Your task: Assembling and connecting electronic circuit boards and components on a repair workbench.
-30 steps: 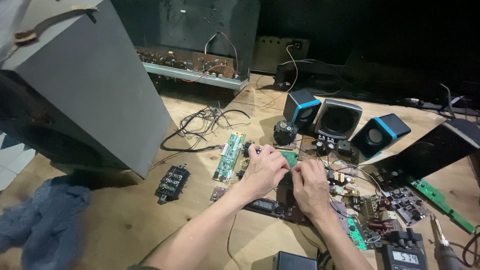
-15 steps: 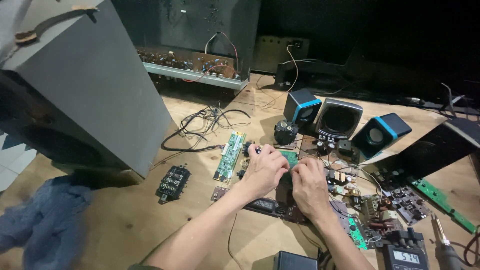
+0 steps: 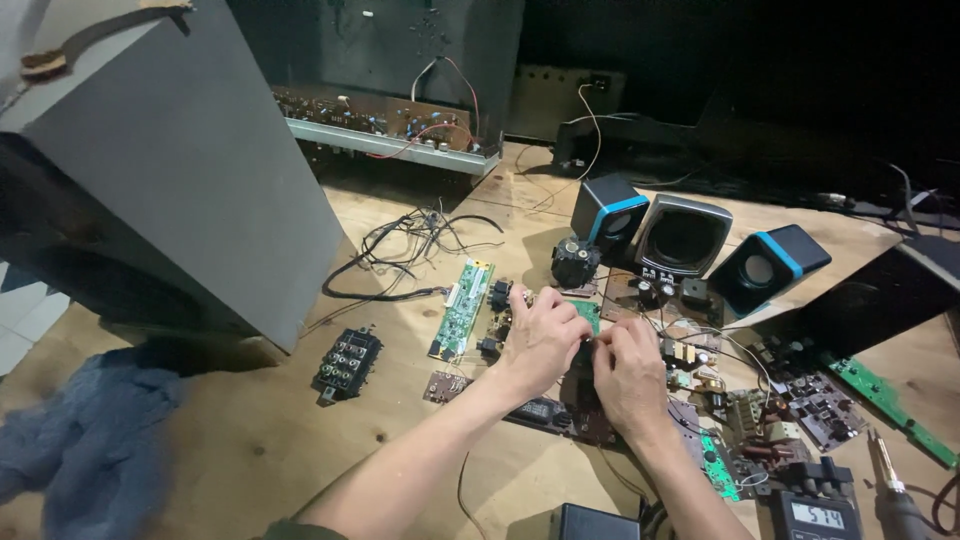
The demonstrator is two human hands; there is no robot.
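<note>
Little has shifted since a second ago: both hands stay together over the small green circuit board (image 3: 588,316) on the wooden workbench (image 3: 250,450), left hand (image 3: 543,340) and right hand (image 3: 630,368) pinching it with curled fingers, near three blue-trimmed speakers (image 3: 685,235).

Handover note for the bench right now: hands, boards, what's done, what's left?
Left hand and right hand meet over a small green circuit board, fingertips pinching at it; exact grip hidden.
Long green board lies left of the hands; black connector block further left.
Three small speakers stand behind; multimeter near right.
Done: cannot tell. Left: the board is in hand, not set down.
</note>
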